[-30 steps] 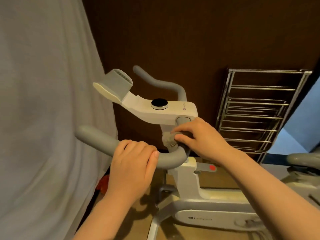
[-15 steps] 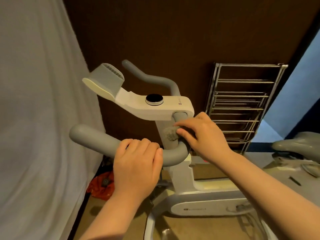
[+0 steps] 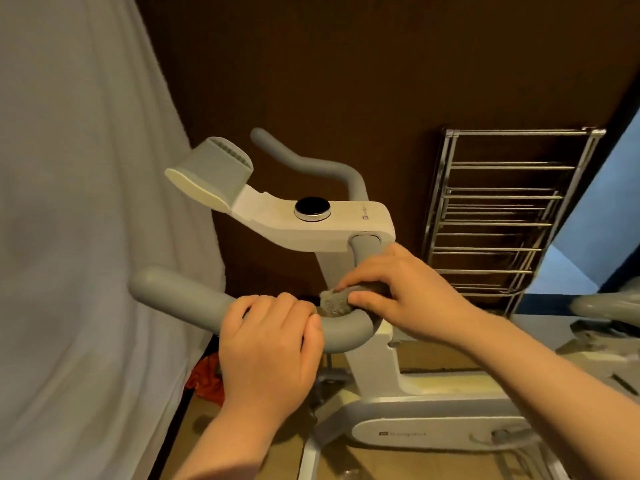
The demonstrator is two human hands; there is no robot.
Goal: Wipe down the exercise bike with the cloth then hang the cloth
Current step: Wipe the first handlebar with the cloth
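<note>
A white exercise bike [image 3: 377, 382] with grey handlebars [image 3: 180, 294] stands in front of me, its console carrying a round black dial [image 3: 312, 208]. My left hand [image 3: 268, 344] grips the near grey handlebar from above. My right hand [image 3: 398, 292] pinches a small bunched grey cloth [image 3: 332, 301] and presses it against the bend of the handlebar just below the console stem. Most of the cloth is hidden under my fingers.
A chrome rack [image 3: 498, 216] with several horizontal bars leans against the dark brown wall at the right. A pale sheet [image 3: 79, 237] hangs along the left. A red item [image 3: 206, 377] lies on the floor by the bike. The grey saddle [image 3: 602, 303] shows at the right edge.
My right hand has slid the cloth down the stem to the handlebar bend, closer to my left hand. My left hand keeps its grip. My view shifted slightly.
</note>
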